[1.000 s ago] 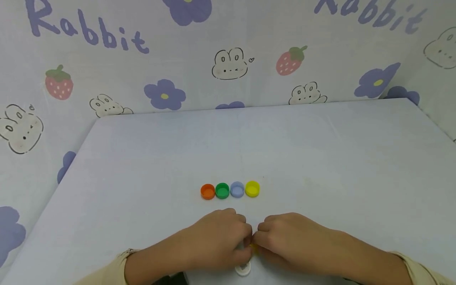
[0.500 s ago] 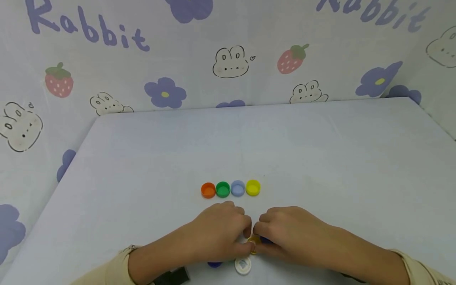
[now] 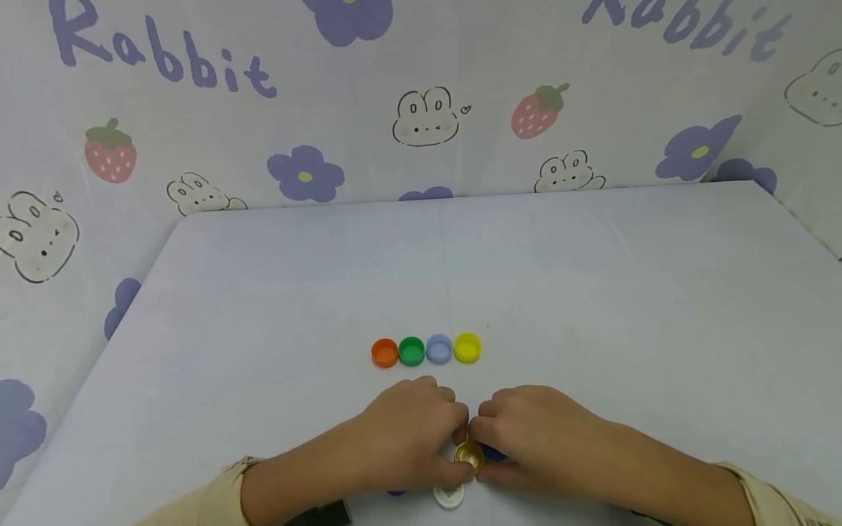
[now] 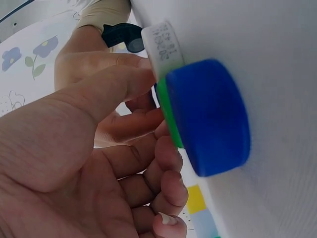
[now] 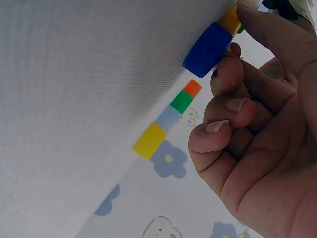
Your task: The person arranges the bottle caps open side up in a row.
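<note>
4 far-row caps (image 3: pixel 439 348) | 2 blue caps (image 3: pixel 495 454) | 1 gold cap (image 3: pixel 469 454), R hand (image 3: pixel 542 437) pinching | L hand (image 3: pixel 409 438) fgrs: can't tell

From my end, through the head view, I saw a white table (image 3: pixel 526 277) with a pale printed cloth (image 3: pixel 470 44) behind its far edge and along its left side. I could read the purple word "Rabbit" (image 3: pixel 164 55) at upper left, and a second one, cut by the top edge, at upper right. A red strawberry (image 3: pixel 110 159) sat below the left word. A purple flower (image 3: pixel 305 173) and a line-drawn bunny face (image 3: pixel 425 120) showed near the middle.
</note>
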{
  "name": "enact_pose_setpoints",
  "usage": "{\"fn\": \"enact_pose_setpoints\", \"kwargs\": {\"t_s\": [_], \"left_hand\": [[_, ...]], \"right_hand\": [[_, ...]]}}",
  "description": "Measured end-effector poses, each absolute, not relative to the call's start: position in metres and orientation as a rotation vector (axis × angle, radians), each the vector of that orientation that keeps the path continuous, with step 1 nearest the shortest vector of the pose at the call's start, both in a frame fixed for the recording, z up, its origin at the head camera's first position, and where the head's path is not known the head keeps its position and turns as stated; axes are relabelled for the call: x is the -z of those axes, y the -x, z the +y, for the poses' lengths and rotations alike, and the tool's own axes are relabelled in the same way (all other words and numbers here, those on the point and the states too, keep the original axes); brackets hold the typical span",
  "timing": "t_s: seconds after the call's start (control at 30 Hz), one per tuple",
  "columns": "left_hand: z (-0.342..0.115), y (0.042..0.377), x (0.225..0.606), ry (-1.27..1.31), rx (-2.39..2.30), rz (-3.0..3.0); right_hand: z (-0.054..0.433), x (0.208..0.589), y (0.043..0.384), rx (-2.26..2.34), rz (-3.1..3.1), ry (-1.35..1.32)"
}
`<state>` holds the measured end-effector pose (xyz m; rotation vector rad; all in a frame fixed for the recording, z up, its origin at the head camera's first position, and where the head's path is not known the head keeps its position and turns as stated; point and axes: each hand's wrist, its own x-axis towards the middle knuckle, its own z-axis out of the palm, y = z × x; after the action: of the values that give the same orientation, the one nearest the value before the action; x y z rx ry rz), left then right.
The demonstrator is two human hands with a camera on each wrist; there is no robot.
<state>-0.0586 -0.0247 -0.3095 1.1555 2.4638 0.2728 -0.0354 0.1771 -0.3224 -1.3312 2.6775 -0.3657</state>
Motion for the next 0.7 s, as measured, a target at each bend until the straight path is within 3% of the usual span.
{"fn": "enact_pose_setpoints", "kwargs": {"t_s": [0.7], "left_hand": [[-0.0205, 0.0546, 0.3150, -1.178, -0.131, 2.574]], "right_hand": [[0.1762, 0.3257, 0.0339, 0.371, 2.732, 1.370]]}}
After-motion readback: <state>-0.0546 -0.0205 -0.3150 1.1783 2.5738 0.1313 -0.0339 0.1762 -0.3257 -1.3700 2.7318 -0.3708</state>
